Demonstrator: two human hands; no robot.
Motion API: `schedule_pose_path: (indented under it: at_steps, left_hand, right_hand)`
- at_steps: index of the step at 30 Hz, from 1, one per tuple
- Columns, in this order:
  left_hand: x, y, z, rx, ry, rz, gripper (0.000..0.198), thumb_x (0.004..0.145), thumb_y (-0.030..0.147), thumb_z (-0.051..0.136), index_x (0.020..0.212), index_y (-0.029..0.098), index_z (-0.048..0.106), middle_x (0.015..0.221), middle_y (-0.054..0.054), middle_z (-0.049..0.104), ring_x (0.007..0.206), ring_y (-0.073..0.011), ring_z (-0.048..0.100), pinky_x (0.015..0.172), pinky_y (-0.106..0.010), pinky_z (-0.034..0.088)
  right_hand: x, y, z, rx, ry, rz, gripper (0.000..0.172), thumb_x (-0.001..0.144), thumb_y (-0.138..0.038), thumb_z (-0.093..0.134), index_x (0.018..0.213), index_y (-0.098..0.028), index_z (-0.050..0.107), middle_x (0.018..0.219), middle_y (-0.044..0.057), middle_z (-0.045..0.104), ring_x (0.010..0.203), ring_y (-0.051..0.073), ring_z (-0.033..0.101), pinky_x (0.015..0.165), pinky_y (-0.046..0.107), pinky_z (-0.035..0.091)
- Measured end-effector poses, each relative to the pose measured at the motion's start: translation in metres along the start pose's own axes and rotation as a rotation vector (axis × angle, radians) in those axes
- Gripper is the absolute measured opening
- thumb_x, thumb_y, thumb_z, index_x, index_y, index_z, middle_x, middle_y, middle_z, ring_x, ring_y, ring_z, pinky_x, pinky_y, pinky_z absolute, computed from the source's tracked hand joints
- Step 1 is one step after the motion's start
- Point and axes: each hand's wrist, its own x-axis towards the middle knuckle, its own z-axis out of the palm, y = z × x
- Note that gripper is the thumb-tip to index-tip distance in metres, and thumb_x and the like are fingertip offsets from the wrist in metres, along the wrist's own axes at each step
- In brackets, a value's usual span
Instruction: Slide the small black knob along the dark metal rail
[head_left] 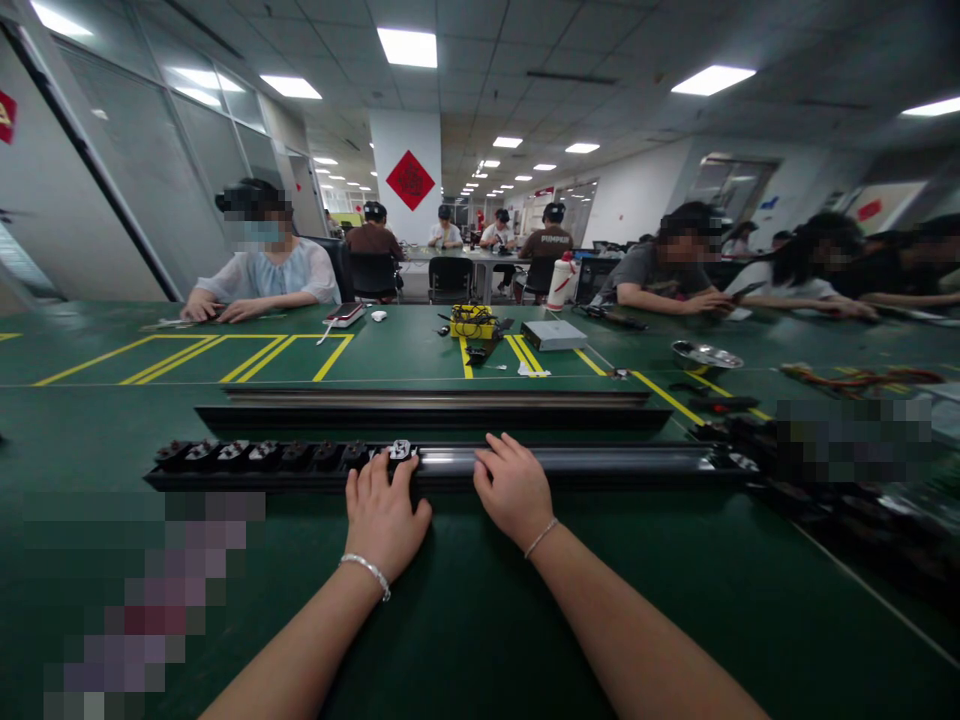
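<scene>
A long black rail (600, 462) with a shiny channel lies crosswise on the green table. Along its left part sits a row of several small black modules (295, 455), some with silvery metal pieces on top. My left hand (386, 515) rests over the rail at the right end of this row. Its fingers are spread, with the fingertips at a silver-topped module (401, 449); their exact contact is partly hidden. Over the bare channel, to the right, my right hand (517, 490) has its fingers stretched out and apart, holding nothing that I can see.
Beyond the rail lie more long black strips (435, 417). Further back are a yellow box with cables (472, 321), a grey box (553, 335) and a metal bowl (706, 355). Dark loose parts (724, 430) crowd the right side. Co-workers (262, 265) sit across the table.
</scene>
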Motion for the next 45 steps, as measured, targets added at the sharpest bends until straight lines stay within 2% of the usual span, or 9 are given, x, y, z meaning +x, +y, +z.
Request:
schedule_pose_path:
  at_steps: [9,31,35,40,45]
  left_hand:
    - [0.0024,-0.0002,-0.0014,-0.023,0.018,-0.019,0.042,0.072,0.030,0.048,0.113,0.025,0.053,0.123,-0.011,0.047,0.118,-0.0265,0.039,0.103,-0.047,0.021]
    - [0.0046,-0.0028,-0.0029,-0.047,0.032,-0.020,0.039,0.073,0.028,0.046,0.110,0.029,0.056,0.123,-0.008,0.050,0.114,-0.0247,0.043,0.101,-0.046,0.024]
    - [0.0033,0.0003,-0.0033,-0.017,0.032,-0.007,0.039,0.073,0.029,0.047,0.111,0.027,0.055,0.123,-0.010,0.049,0.116,-0.0265,0.041,0.102,-0.047,0.023]
    - [0.0018,0.0031,-0.0018,0.007,0.021,-0.009,0.042,0.072,0.029,0.048,0.113,0.024,0.053,0.130,-0.012,0.042,0.124,-0.0293,0.032,0.103,-0.048,0.021]
    - [0.0011,0.0012,0.0025,0.036,0.019,0.010,0.050,0.071,0.027,0.048,0.121,0.028,0.046,0.129,-0.012,0.042,0.125,-0.0291,0.031,0.103,-0.048,0.020]
  right_hand:
    - [0.0001,-0.0007,-0.0007,-0.009,-0.018,0.012,0.024,0.082,-0.026,0.045,0.083,-0.021,0.068,0.119,0.005,0.057,0.115,0.021,0.045,0.094,0.035,0.035]
    - [0.0000,0.0001,0.0003,-0.035,-0.007,-0.004,0.026,0.082,-0.026,0.044,0.075,-0.018,0.069,0.117,0.008,0.057,0.114,0.023,0.046,0.093,0.037,0.037]
    - [0.0003,0.0000,-0.0007,-0.044,-0.006,-0.012,0.027,0.082,-0.027,0.044,0.074,-0.018,0.069,0.117,0.007,0.057,0.113,0.023,0.047,0.093,0.037,0.037]
    - [0.0010,-0.0016,-0.0033,-0.048,-0.022,-0.011,0.028,0.082,-0.026,0.043,0.075,-0.018,0.069,0.118,0.008,0.057,0.114,0.023,0.046,0.094,0.037,0.036]
    - [0.0002,-0.0016,-0.0022,-0.039,-0.020,0.003,0.027,0.082,-0.027,0.044,0.076,-0.018,0.069,0.117,0.007,0.058,0.113,0.022,0.047,0.094,0.036,0.036]
